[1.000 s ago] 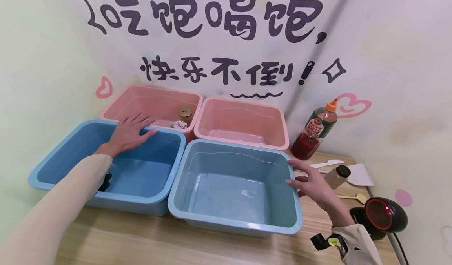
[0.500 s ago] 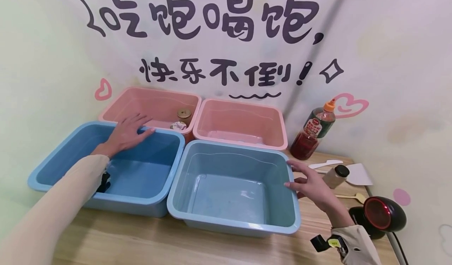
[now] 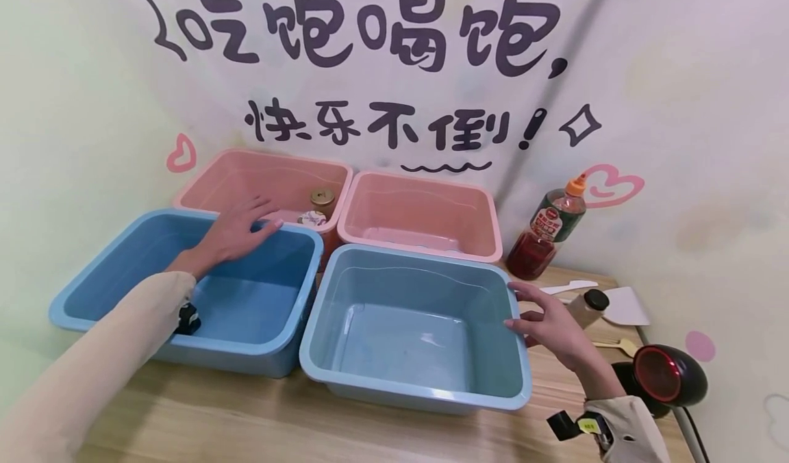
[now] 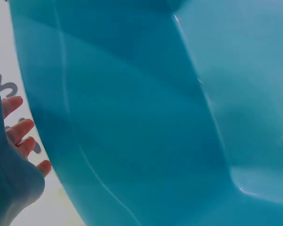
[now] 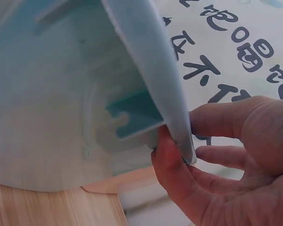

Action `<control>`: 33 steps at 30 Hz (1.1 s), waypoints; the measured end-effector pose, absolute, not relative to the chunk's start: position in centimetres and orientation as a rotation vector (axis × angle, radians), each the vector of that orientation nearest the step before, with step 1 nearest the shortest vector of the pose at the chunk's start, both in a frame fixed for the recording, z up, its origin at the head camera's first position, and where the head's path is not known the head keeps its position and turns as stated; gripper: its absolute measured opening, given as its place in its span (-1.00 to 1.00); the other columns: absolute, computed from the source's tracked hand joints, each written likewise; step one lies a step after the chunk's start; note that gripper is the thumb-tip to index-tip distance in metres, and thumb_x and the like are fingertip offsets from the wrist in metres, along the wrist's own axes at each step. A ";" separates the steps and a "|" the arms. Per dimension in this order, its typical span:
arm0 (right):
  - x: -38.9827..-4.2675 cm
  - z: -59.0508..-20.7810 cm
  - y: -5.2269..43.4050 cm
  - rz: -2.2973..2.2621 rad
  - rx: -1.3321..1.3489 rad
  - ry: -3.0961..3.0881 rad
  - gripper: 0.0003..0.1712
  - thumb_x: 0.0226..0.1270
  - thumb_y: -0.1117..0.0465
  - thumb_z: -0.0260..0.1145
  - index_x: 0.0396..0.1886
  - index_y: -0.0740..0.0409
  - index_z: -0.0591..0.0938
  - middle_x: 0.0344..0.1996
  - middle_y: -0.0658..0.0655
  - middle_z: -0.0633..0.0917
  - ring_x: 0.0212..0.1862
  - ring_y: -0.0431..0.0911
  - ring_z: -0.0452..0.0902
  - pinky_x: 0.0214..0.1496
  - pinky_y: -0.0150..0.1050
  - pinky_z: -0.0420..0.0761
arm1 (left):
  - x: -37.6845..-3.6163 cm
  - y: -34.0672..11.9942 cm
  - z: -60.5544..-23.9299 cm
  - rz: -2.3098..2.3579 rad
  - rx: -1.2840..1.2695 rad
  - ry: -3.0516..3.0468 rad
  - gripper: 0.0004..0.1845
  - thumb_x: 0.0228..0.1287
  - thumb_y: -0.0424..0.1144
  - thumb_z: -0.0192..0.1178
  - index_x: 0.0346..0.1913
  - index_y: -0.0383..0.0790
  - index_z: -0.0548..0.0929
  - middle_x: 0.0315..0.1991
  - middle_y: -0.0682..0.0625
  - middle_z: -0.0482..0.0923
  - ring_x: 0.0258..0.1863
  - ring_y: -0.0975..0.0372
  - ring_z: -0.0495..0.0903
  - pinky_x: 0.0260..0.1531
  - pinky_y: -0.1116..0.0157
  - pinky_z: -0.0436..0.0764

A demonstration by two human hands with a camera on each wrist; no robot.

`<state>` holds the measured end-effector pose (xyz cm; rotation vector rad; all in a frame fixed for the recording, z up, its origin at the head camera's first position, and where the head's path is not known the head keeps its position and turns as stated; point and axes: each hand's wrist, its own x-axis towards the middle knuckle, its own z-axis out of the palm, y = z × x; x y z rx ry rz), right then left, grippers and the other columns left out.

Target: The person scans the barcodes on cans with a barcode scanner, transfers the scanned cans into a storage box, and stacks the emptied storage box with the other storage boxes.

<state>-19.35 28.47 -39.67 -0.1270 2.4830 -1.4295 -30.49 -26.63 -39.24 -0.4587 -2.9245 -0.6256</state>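
Two blue plastic tubs stand side by side in the head view, the darker blue tub point(image 3: 259, 348) on the left and the light blue tub point(image 3: 425, 392) on the right. My left hand point(image 3: 237, 230) is held over the darker tub near its far rim, fingers extended and nothing in them. In the left wrist view, that hand point(image 4: 12, 169) shows at the left edge beside the tub's wall. With thumb and fingers my right hand point(image 3: 551, 322) pinches the right rim of the light blue tub. The right wrist view shows this rim point(image 5: 155, 61) between the digits.
Behind are two pink tubs, one left point(image 3: 277, 155) holding a gold-lidded jar point(image 3: 322, 199), one right point(image 3: 425, 181). To the right stand a red sauce bottle point(image 3: 545, 233), a black-capped bottle point(image 3: 588, 305), a white spatula point(image 3: 627, 305), a yellowish spoon point(image 3: 625, 346) and a black device point(image 3: 674, 377).
The light blue tub has shifted slightly right with my right hand, widening the gap between the blue tubs. My left hand has moved a little to the right.
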 end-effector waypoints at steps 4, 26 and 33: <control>-19.2 -39.6 29.0 -1.426 -0.127 2.485 -0.10 0.28 0.27 0.42 0.53 0.21 0.18 0.29 0.49 0.37 -0.02 0.15 0.70 -0.26 0.00 0.78 | -30.5 -25.7 -38.7 -0.694 -0.464 -2.906 -0.33 0.46 0.12 0.05 0.46 -0.22 0.36 0.53 -0.30 0.17 0.51 -0.23 0.12 0.40 -0.37 0.11; -19.0 -39.7 30.5 -1.420 -0.154 2.470 -0.10 0.31 0.28 0.39 0.54 0.27 0.15 0.30 0.53 0.37 0.00 0.17 0.69 -0.28 -0.02 0.78 | -28.6 -18.8 -34.2 -0.924 -0.689 -2.974 -0.50 0.35 -0.07 0.27 0.24 -0.27 0.59 0.30 -0.27 0.48 0.30 -0.14 0.44 0.22 -0.21 0.50; -18.9 -39.7 30.9 -1.426 -0.161 2.456 -0.09 0.32 0.27 0.38 0.55 0.27 0.13 0.33 0.55 0.33 0.00 0.13 0.69 -0.27 -0.02 0.78 | -27.0 -17.0 -34.0 -1.211 -0.756 -3.118 -0.52 0.34 -0.15 0.29 0.26 -0.25 0.57 0.22 -0.24 0.57 0.21 -0.15 0.53 0.07 -0.06 0.66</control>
